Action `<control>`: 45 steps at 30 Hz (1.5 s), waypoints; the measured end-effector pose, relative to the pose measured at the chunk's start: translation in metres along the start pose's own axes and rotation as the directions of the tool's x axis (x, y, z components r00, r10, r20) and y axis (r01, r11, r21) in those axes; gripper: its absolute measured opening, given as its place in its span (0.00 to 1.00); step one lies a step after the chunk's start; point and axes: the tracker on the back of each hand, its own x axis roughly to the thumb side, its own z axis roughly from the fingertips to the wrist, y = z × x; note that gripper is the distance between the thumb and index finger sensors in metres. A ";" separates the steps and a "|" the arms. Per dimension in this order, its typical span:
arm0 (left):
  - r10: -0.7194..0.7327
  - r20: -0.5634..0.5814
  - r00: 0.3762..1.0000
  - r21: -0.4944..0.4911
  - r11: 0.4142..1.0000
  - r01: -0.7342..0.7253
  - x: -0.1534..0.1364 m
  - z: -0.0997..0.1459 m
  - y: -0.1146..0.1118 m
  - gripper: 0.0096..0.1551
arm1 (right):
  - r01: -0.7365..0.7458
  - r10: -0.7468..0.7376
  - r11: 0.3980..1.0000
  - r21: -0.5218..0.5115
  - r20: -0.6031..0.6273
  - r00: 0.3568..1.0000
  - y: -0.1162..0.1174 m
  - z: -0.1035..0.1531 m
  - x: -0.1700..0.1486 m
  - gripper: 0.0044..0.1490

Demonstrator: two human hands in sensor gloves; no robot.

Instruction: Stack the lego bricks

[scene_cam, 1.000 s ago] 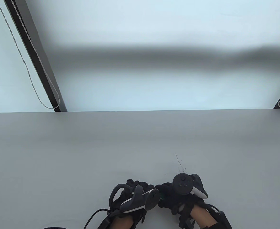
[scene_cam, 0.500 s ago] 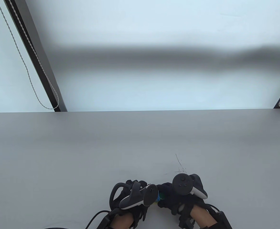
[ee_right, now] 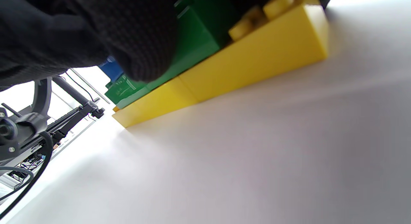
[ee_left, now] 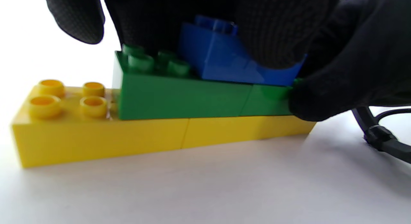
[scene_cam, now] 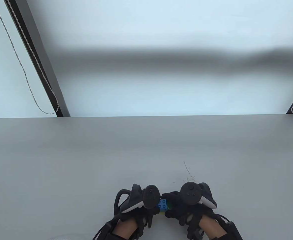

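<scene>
Grey table (scene_cam: 61, 162), three stacked bricks (ee_left: 167, 102), two hands (scene_cam: 186, 207)

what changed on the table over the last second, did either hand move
The left hand rolled, swinging its tracker upright and off the stack, so the blue brick now shows from above, where it was hidden before. The right hand stayed put, fingers on the stack. The yellow base rests on the table.

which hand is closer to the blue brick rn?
Too close to call. Left hand fingers press on the blue brick; right hand touches the green brick right beneath.
</scene>
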 end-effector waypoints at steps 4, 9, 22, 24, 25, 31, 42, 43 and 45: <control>0.037 0.000 0.999 -0.017 0.999 -0.037 -0.003 -0.001 -0.001 0.36 | 0.001 -0.001 1.000 0.000 0.001 1.000 0.000 0.000 0.000 0.46; 0.053 -0.002 0.999 -0.031 0.998 -0.053 -0.005 -0.002 -0.001 0.36 | 0.000 0.000 1.000 -0.002 0.000 1.000 0.000 0.000 0.000 0.46; 0.225 0.019 0.974 -0.077 0.972 -0.223 -0.025 -0.007 -0.007 0.38 | -0.050 0.051 0.998 -0.030 0.025 0.998 0.000 0.002 0.002 0.45; 0.221 0.024 0.975 -0.075 0.973 -0.219 -0.025 -0.007 -0.007 0.38 | -0.072 0.073 0.997 -0.036 0.028 0.997 -0.001 0.003 0.004 0.45; 0.214 0.029 0.976 -0.072 0.975 -0.211 -0.025 -0.006 -0.007 0.38 | -0.089 0.090 0.995 -0.039 0.030 0.995 -0.001 0.004 0.005 0.45; 0.163 0.042 0.986 -0.055 0.986 -0.161 -0.023 -0.001 -0.005 0.38 | -0.178 0.181 0.982 -0.061 0.043 0.983 -0.005 0.009 0.011 0.44; 0.106 0.037 0.994 0.007 0.994 -0.106 -0.028 0.014 0.012 0.38 | -0.300 0.308 0.948 -0.104 0.072 0.949 -0.018 0.022 0.026 0.44; 0.100 0.038 0.994 0.023 0.995 -0.101 -0.029 0.016 0.014 0.37 | -0.304 0.313 0.946 -0.112 0.073 0.947 -0.020 0.024 0.027 0.44; 0.048 0.015 0.999 0.082 0.995 -0.049 -0.029 0.020 0.018 0.36 | -0.309 0.320 0.942 -0.129 0.074 0.945 -0.023 0.027 0.029 0.44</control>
